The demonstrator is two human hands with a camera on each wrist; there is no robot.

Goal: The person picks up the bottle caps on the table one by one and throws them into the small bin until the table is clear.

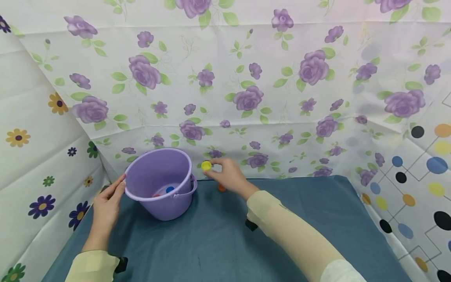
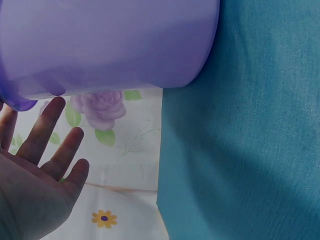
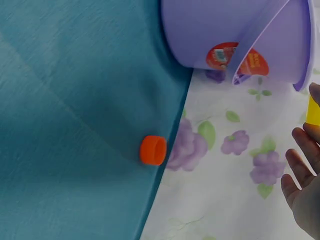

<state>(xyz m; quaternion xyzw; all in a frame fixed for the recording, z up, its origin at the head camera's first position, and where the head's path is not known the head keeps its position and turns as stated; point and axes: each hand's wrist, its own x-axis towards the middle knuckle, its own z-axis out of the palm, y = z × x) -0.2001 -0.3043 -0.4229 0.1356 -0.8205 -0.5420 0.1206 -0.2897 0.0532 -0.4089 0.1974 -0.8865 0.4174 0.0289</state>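
Note:
A purple bucket (image 1: 158,176) with a handle stands on the cloth-covered table. My left hand (image 1: 107,201) touches the outside of its rim at the left; in the left wrist view several of its fingers (image 2: 70,147) are extended beside the bucket wall. To the right of the bucket, my right hand (image 1: 230,176) pinches a yellow cap (image 1: 206,166) between thumb and fingers, above table height. An orange cap (image 3: 153,150) lies on the table below the right hand, mostly hidden by it in the head view. Inside the bucket are a blue round piece (image 1: 170,189) and a red one (image 1: 156,195).
A blue-green cloth (image 1: 211,243) covers the table. A white sheet with purple flowers (image 1: 246,98) hangs behind it. Patterned sheets close off the left side (image 1: 38,168) and the right side (image 1: 415,188). The bucket's handle (image 1: 186,192) hangs down on its right.

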